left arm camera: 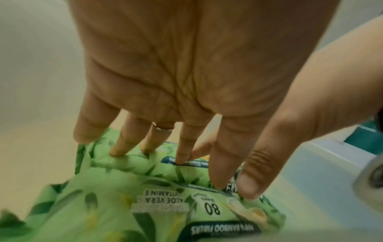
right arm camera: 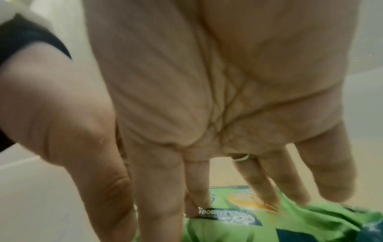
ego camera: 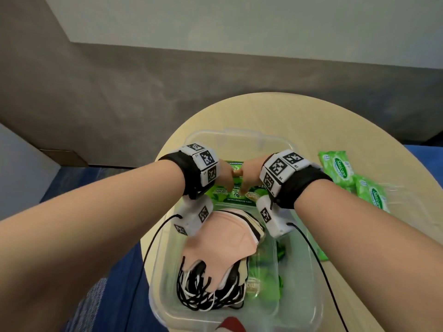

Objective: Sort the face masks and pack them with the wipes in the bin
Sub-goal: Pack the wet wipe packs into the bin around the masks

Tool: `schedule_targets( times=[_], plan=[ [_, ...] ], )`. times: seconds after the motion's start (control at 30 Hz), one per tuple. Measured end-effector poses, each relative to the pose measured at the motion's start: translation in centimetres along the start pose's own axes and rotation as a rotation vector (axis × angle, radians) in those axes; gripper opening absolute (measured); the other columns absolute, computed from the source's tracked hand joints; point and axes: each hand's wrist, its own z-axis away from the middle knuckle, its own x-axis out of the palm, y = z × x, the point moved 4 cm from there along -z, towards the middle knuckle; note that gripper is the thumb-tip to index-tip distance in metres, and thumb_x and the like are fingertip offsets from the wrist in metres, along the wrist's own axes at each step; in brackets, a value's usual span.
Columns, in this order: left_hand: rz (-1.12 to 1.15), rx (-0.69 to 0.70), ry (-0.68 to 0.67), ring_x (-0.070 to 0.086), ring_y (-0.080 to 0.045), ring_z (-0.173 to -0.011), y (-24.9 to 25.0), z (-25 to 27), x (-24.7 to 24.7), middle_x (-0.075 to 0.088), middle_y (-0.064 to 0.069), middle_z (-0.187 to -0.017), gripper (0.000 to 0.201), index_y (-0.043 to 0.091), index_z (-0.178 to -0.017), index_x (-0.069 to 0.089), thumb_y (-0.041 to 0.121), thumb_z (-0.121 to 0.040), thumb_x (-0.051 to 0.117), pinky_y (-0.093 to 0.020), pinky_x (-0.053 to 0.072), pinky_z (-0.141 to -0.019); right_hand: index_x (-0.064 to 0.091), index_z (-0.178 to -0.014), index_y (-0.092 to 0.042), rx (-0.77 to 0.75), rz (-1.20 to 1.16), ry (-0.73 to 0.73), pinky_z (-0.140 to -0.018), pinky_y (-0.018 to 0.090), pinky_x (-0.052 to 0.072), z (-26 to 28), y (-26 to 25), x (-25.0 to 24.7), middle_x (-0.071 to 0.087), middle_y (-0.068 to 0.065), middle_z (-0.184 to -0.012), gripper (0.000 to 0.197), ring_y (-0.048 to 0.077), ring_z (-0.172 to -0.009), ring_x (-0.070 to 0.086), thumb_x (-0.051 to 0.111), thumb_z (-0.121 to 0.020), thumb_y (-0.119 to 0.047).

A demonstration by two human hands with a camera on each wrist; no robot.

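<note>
Our left hand (ego camera: pixel 224 174) and right hand (ego camera: pixel 251 174), fingers straight, press side by side on the large wipes pack (ego camera: pixel 236 196) at the bin's (ego camera: pixel 239 137) far end. The face masks (ego camera: pixel 223 243) lie stacked behind our wrists, inside the bin.
</note>
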Motion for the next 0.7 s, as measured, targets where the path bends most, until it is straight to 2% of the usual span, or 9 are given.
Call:
schedule_targets(
  times=[0.07, 0.17, 0.23, 0.33, 0.4, 0.47, 0.57, 0.63, 0.7],
  plan=[
    [-0.032, 0.004, -0.03, 0.051, -0.022, -0.113, -0.1, 0.3, 0.7, 0.051, -0.01, -0.136, 0.046, 0.01, -0.135, 0.047, 0.029, -0.094, 0.051, -0.03, 0.039, -0.091, 0.04, -0.14, -0.012, 0.004, -0.021, 0.035, -0.094, 0.029, 0.039, 0.2, 0.3, 0.5, 0.053, 0.007, -0.132, 0.056, 0.024, -0.119, 0.05, 0.051, -0.092, -0.04],
    [-0.01, -0.01, 0.002, 0.043, -0.017, -0.096, -0.4, 1.1, 0.7, 0.052, -0.01, -0.135, 0.041, 0.008, -0.132, 0.05, 0.027, -0.096, 0.046, -0.029, 0.036, -0.082, 0.04, -0.14, -0.014, -0.02, -0.024, -0.027, -0.106, 0.035, 0.034, -0.4, -0.4, 1.7, 0.046, 0.006, -0.14, 0.059, 0.025, -0.127, 0.044, 0.047, -0.092, -0.048],
    [0.047, -0.004, 0.07, 0.048, -0.019, -0.103, -0.6, 2.0, 0.0, 0.051, -0.01, -0.137, 0.041, 0.007, -0.133, 0.05, 0.025, -0.096, 0.045, -0.027, 0.034, -0.082, 0.043, -0.138, -0.016, -0.043, -0.062, 0.004, -0.107, 0.036, 0.033, -0.4, -0.5, 1.6, 0.048, 0.006, -0.139, 0.062, 0.025, -0.126, 0.044, 0.046, -0.089, -0.055],
    [0.231, 0.007, 0.264, 0.048, -0.024, -0.123, -2.0, 4.8, -1.6, 0.053, -0.008, -0.136, 0.039, 0.01, -0.132, 0.052, 0.02, -0.095, 0.047, -0.028, 0.037, -0.096, 0.05, -0.132, -0.016, -0.075, -0.061, 0.044, -0.104, 0.036, 0.035, 0.8, -0.7, 0.8, 0.053, 0.006, -0.133, 0.067, 0.024, -0.121, 0.048, 0.043, -0.085, -0.064],
    [0.338, -0.016, 0.417, 0.046, -0.024, -0.126, -3.9, 7.3, -1.5, 0.052, -0.008, -0.136, 0.042, 0.012, -0.135, 0.048, 0.018, -0.094, 0.046, -0.027, 0.035, -0.1, 0.056, -0.125, -0.013, -0.108, -0.049, 0.036, -0.092, 0.033, 0.044, 2.1, -1.0, 0.7, 0.059, 0.006, -0.121, 0.066, 0.024, -0.109, 0.055, 0.045, -0.084, -0.063],
    [0.446, -0.086, 0.539, 0.044, -0.026, -0.127, -5.8, 9.7, 0.4, 0.049, -0.012, -0.137, 0.046, 0.011, -0.138, 0.042, 0.018, -0.093, 0.047, -0.027, 0.033, -0.1, 0.06, -0.118, -0.012, -0.142, -0.075, -0.002, -0.065, 0.026, 0.048, 3.5, -1.3, 1.3, 0.062, 0.004, -0.105, 0.056, 0.021, -0.09, 0.058, 0.051, -0.085, -0.056],
    [0.599, -0.177, 0.518, 0.042, -0.028, -0.127, -7.2, 12.3, 5.9, 0.042, -0.017, -0.139, 0.057, 0.008, -0.143, 0.029, 0.023, -0.093, 0.05, -0.03, 0.032, -0.1, 0.056, -0.121, -0.012, -0.155, -0.082, -0.035, -0.034, 0.013, 0.038, 4.9, -1.5, 2.3, 0.057, -0.003, -0.081, 0.04, 0.011, -0.062, 0.05, 0.057, -0.09, -0.036],
    [0.721, -0.18, 0.399, 0.046, -0.027, -0.125, -7.1, 13.2, 9.7, 0.046, -0.014, -0.138, 0.061, 0.009, -0.146, 0.023, 0.026, -0.094, 0.05, -0.031, 0.038, -0.098, 0.055, -0.12, -0.014, -0.146, -0.072, 0.0, -0.028, 0.009, 0.034, 4.9, -1.5, 2.8, 0.047, -0.008, -0.071, 0.03, 0.003, -0.051, 0.044, 0.056, -0.091, -0.022],
    [0.875, -0.115, 0.36, 0.06, -0.024, -0.103, -6.6, 14.0, 11.9, 0.058, -0.009, -0.122, 0.052, 0.015, -0.142, 0.031, 0.023, -0.094, 0.05, -0.032, 0.053, -0.08, 0.058, -0.103, -0.016, -0.119, -0.176, 0.027, -0.032, 0.013, 0.041, 4.8, -1.4, 2.8, 0.052, -0.005, -0.072, 0.016, 0.004, -0.043, 0.049, 0.059, -0.088, -0.01]
  ],
)
